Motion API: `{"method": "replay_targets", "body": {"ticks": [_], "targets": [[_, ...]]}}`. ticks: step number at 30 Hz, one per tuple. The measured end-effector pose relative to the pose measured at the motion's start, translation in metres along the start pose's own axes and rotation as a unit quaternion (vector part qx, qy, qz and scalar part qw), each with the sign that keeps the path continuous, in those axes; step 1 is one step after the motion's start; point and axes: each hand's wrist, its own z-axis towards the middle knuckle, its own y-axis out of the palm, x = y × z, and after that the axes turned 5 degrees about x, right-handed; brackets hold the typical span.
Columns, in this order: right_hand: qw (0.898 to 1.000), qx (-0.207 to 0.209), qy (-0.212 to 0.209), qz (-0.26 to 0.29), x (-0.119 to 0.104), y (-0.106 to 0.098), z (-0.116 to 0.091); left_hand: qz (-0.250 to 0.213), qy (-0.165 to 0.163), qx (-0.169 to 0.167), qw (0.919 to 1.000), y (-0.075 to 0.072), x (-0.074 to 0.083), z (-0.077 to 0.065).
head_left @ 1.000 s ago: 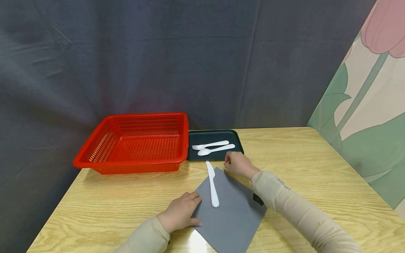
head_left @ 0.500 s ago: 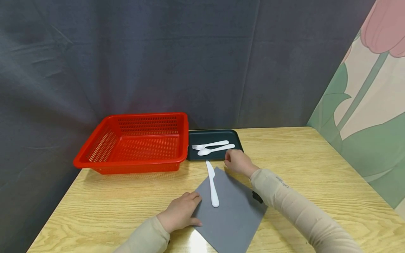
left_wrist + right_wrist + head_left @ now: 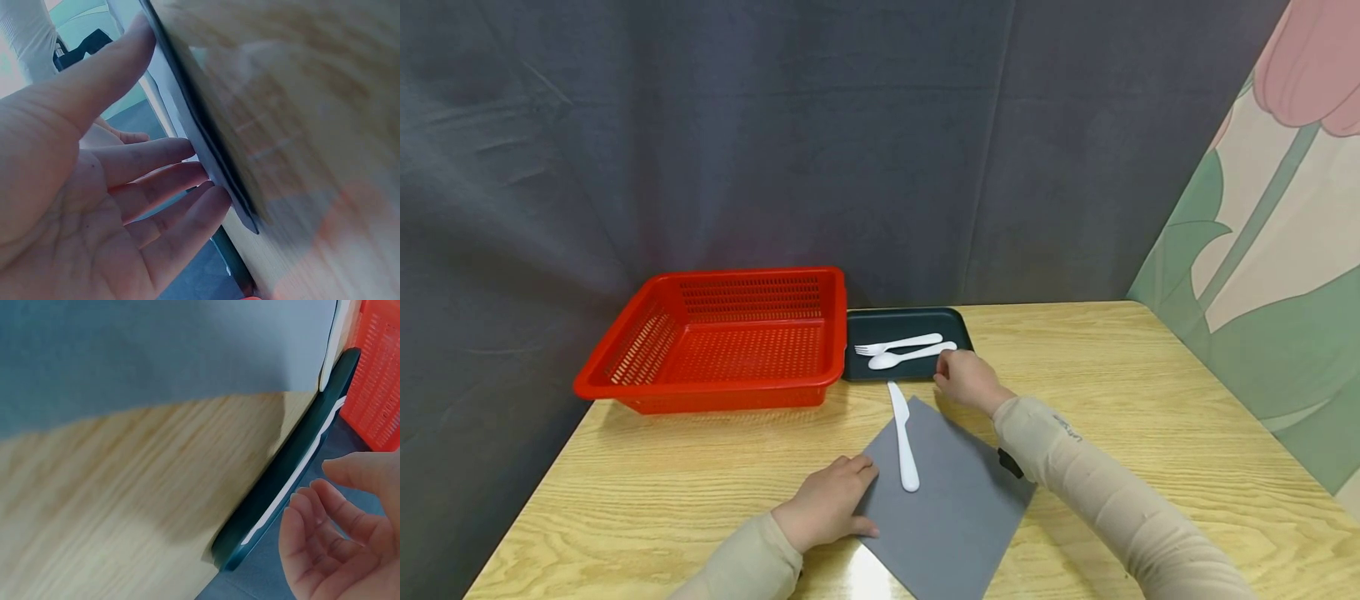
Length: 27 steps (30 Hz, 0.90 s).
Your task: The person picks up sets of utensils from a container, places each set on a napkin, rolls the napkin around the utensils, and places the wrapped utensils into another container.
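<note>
In the head view a grey square sheet point(image 3: 943, 517) lies cornerwise on the table, with a white knife point(image 3: 906, 442) on it, blade tip past its upper edge. My left hand point(image 3: 827, 504) rests at the sheet's left edge; in the left wrist view its thumb and fingertips touch that edge. My right hand point(image 3: 967, 381) hovers at the front right corner of a dark tray point(image 3: 857, 367). Its fingers point(image 3: 334, 506) bend loosely and hold nothing, thumb apart from them. A white fork point(image 3: 898, 343) and a white spoon point(image 3: 910, 356) lie in the tray.
A red perforated basket point(image 3: 715, 387) stands left of the tray, against its side. The wooden table point(image 3: 1112, 400) extends to the right, up to a wall with painted flowers point(image 3: 1285, 275). A dark curtain point(image 3: 850, 150) hangs behind.
My right hand has risen slightly and shifted toward the tray and the spoon's handle end. The left hand, sheet and cutlery have stayed in place.
</note>
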Motion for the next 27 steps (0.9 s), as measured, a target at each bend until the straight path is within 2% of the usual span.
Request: {"method": "replay_targets", "body": {"ticks": [13,27], "targets": [[0.999,-0.013,0.035,-0.011,0.000,-0.001,0.005,-0.002,-0.002,-0.003,1.0000,0.002,0.000,0.000],[0.999,-0.010,0.037,-0.035,0.001,-0.001,0.011,-0.001,-0.004,-0.003,1.0000,0.000,0.001,0.000]]}}
